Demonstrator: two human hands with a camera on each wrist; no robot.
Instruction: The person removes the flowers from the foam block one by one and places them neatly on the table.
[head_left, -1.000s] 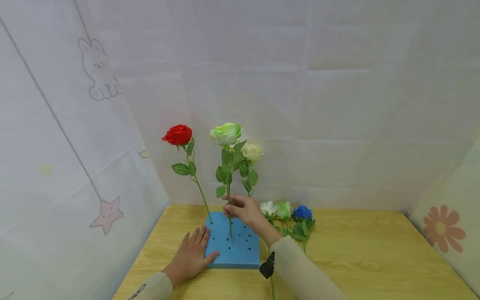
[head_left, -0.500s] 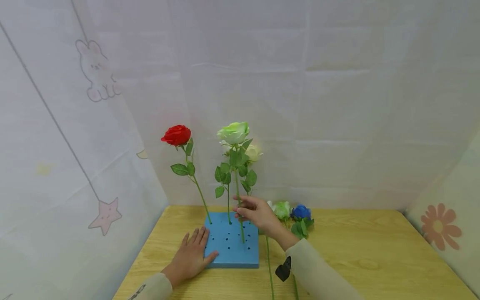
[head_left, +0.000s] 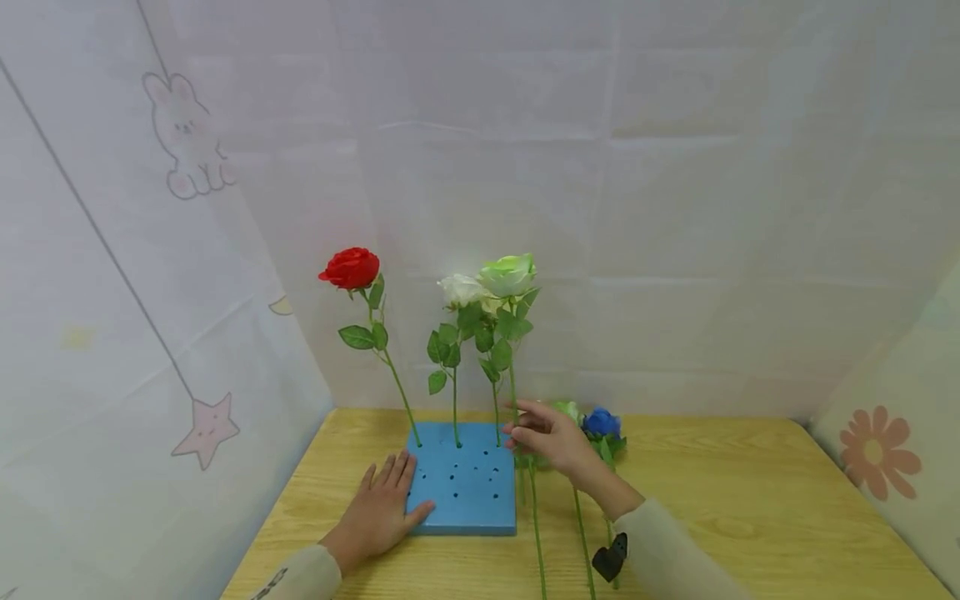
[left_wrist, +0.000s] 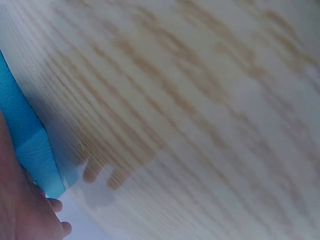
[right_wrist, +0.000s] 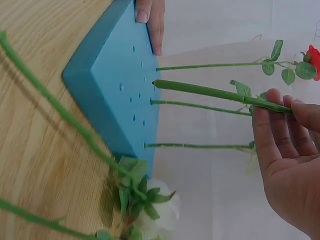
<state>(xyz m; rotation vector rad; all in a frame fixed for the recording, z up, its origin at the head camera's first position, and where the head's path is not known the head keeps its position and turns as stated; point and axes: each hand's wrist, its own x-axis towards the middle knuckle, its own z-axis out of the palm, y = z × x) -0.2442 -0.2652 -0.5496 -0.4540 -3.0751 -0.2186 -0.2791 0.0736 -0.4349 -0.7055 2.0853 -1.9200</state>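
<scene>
My right hand [head_left: 558,446] pinches the stem of a green-and-white rose [head_left: 508,275], held upright by the right edge of a blue block [head_left: 472,515] with small holes. In the right wrist view, the cut end of the stem [right_wrist: 200,90] points toward the block and hangs free. A red rose [head_left: 350,268], a white rose [head_left: 461,289] and a cream rose [head_left: 492,305] stand in the block's back row of holes. The cream bloom is mostly hidden behind the held rose. My left hand [head_left: 377,507] rests with spread fingers on the block's left edge.
To the right of the block, a green rose [head_left: 567,410] and a blue rose [head_left: 602,422] lie on the wooden table [head_left: 720,500]. Another white rose [right_wrist: 162,207] lies there too, seen in the right wrist view. A pale cloth [head_left: 675,208] hangs behind.
My right hand has moved right with the green-and-white rose, from over the block's middle to its right edge. The left hand has kept its place on the block.
</scene>
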